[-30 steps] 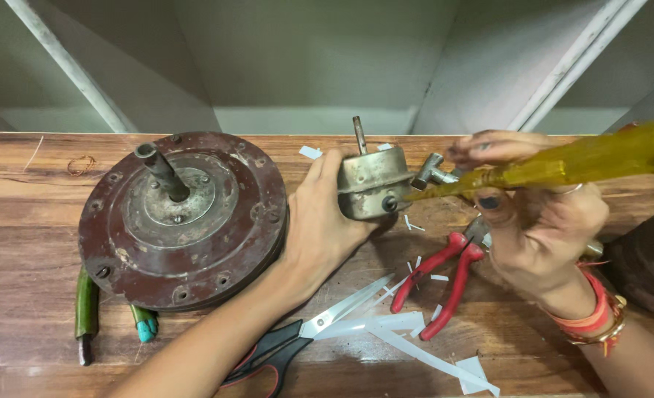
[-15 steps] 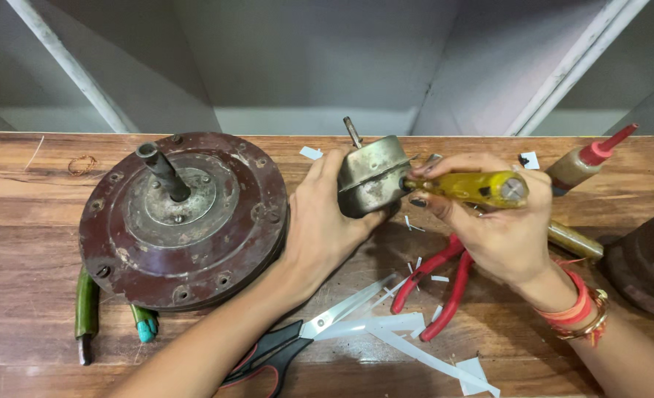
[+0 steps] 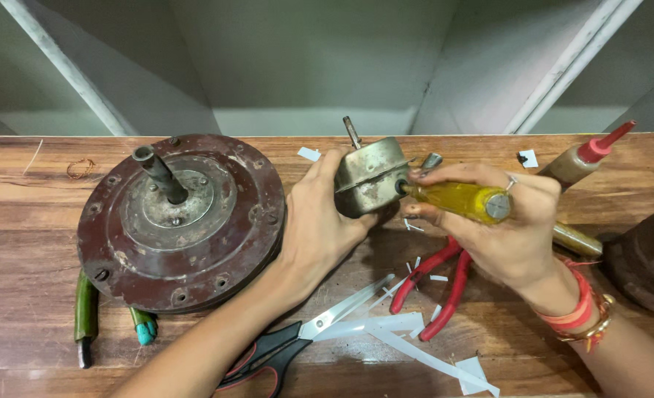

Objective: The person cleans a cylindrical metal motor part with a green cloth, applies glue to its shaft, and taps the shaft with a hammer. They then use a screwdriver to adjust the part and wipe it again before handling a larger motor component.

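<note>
The left hand (image 3: 320, 221) is wrapped around a small dented metal motor can (image 3: 367, 175), holding it tight just above the wooden table (image 3: 18, 243), with its thin shaft sticking up and away. The right hand (image 3: 504, 221) is closed around the yellow handle of a screwdriver (image 3: 463, 200), and the tip is pressed against the side of the can, right where the two halves seem to meet. It looks like the step in hand is working at that seam or at a screw there; I cannot see the tip well enough to say which. The next move would need a firm hold on the can and a careful twist or push, so the tip does not slip toward the fingers. Red pliers (image 3: 437, 287) lie just under the right hand, scissors (image 3: 305, 339) nearer the person, and a big round brown motor cover (image 3: 187, 221) sits to the left.
</note>
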